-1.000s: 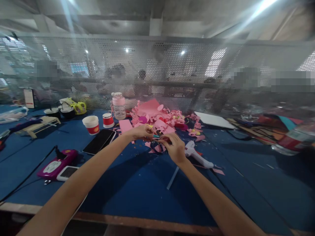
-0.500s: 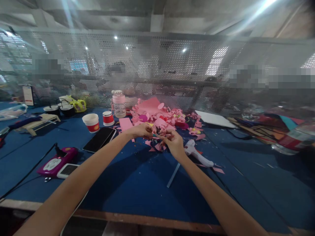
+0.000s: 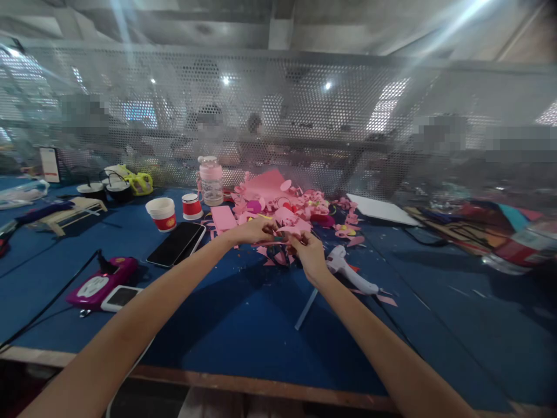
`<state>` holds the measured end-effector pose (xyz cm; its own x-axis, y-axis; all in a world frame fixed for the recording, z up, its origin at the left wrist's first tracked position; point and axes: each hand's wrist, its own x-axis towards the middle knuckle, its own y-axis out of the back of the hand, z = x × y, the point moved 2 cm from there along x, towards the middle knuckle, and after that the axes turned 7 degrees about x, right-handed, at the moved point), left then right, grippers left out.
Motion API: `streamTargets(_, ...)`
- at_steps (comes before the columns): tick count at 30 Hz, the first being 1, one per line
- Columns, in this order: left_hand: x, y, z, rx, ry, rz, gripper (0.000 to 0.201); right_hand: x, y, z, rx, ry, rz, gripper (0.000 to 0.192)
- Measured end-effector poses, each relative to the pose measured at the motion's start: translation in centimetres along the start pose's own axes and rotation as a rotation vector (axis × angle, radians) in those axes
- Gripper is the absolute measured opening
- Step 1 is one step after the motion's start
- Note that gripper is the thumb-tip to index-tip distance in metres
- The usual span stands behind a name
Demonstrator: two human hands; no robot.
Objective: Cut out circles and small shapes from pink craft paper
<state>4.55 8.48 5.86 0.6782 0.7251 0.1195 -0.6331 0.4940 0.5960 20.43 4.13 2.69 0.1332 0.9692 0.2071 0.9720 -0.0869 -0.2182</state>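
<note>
My left hand (image 3: 256,231) and my right hand (image 3: 310,255) meet over the front of a heap of pink cut pieces (image 3: 266,187). Their fingertips are closed in a pinch on a small pink paper piece (image 3: 289,230) stretched between them. A little teal and dark shows at the fingers, too small to name. Beside my right wrist lies a white glue gun (image 3: 348,270), its glue stick (image 3: 307,309) sticking out toward the table's front edge. A pink strip (image 3: 224,218) lies left of my left hand.
Leftward on the blue table (image 3: 243,337) are a black phone (image 3: 176,245), paper cups (image 3: 161,213), a pink-lidded bottle (image 3: 212,181) and a purple power strip (image 3: 104,281). A white board (image 3: 383,209) and a plastic bottle (image 3: 522,247) are at right. A perforated screen (image 3: 296,128) stands behind.
My fingers have shifted slightly around the small pink piece, which shows more plainly between them. The view has tilted a little; the things on the table are in the same places.
</note>
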Motion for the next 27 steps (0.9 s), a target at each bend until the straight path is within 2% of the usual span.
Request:
streamTargets(8, -1.1, 0.1, 0.7, -0.213, 0.129, -0.197, 0.029, -0.8, -0.3, -1.2, -0.215, 0.172, -0.005, 0.029)
streamTargets(10, -1.0, -0.2, 0.8, -0.228, 0.102, -0.185, 0.033, -1.2, -0.4, -1.6, -0.247, 0.213, 0.006, 0.029)
streamTargets(13, -0.6, -0.6, 0.8, -0.226, 0.094, -0.108, 0.036, -1.5, -0.5, -1.6, -0.237, 0.22, 0.032, 0.032)
streamTargets(19, -0.2, -1.0, 0.5, -0.239, 0.094, -0.083, 0.026, -1.3, -0.5, -1.3, -0.226, 0.233, 0.014, 0.033)
streamTargets(22, -0.1, -0.8, 0.1, -0.205, 0.077, -0.081, 0.022, -0.9, -0.2, -1.4, -0.227, 0.218, -0.048, 0.037)
streamTargets(27, 0.0, -0.1, -0.1, -0.167, 0.077, -0.042, 0.024, 0.1, 0.3, -1.8, -0.08, 0.09, -0.314, 0.045)
